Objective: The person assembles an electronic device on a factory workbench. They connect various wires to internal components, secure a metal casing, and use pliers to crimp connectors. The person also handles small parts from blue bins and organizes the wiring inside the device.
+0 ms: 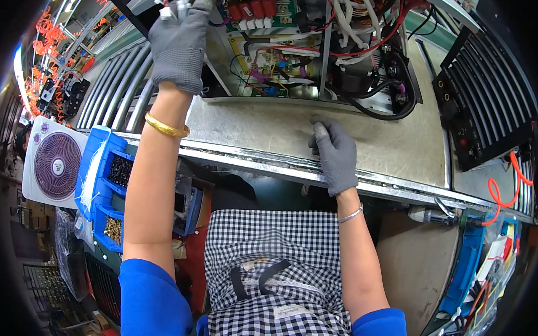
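Observation:
My left hand (179, 44), in a grey glove, reaches to the left side of an open machine chassis (319, 65). Its fingers are closed around small white plug connectors (167, 13) with a red wire; the fingertips are partly cut off by the upper edge. Beside that hand, inside the chassis, sits a green circuit board (284, 13) with red components and white sockets. My right hand (338, 156), also gloved in grey, hovers at or rests on the front of the metal workbench (244, 124). Its fingers are curled in, and nothing shows in them.
Right of the chassis stands a black slatted panel (486, 95). Blue bins (108, 218) of small fasteners hang at the left, near a white fan (57, 166). A power screwdriver (433, 215) on a coiled orange hose (500, 201) lies along the right front edge. Rollers (115, 93) run behind the left arm.

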Action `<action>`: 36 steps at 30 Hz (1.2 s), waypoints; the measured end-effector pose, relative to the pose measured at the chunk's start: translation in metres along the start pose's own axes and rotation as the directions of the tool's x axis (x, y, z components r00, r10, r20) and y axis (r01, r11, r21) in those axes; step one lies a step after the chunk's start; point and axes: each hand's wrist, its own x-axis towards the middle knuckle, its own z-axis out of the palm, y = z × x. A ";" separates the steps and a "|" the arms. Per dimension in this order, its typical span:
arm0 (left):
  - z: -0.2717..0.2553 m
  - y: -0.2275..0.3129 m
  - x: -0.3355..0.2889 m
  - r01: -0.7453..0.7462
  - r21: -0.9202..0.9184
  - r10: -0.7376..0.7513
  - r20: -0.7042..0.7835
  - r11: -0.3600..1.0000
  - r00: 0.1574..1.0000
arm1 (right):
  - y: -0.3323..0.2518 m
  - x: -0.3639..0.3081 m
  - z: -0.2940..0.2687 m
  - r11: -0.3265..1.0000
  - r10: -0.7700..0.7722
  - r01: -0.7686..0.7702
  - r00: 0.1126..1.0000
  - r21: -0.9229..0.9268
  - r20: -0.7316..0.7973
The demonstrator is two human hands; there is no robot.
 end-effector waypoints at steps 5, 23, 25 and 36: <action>0.002 -0.002 0.015 0.171 -0.134 -0.141 0.204 0.976 0.969 | 0.002 0.000 0.000 1.000 -0.020 0.020 1.000 -0.020 -0.002; -0.019 -0.036 0.052 0.517 -0.460 -0.245 0.530 0.722 0.812 | 0.001 -0.002 0.000 1.000 -0.004 0.004 1.000 0.003 -0.009; -0.005 -0.010 0.037 0.463 -0.366 -0.276 0.458 0.807 0.845 | 0.000 -0.001 -0.002 1.000 -0.008 0.008 1.000 -0.013 -0.016; -0.019 -0.031 0.056 0.537 -0.470 -0.232 0.561 0.701 0.794 | 0.003 -0.001 -0.001 1.000 -0.010 0.010 1.000 -0.008 -0.005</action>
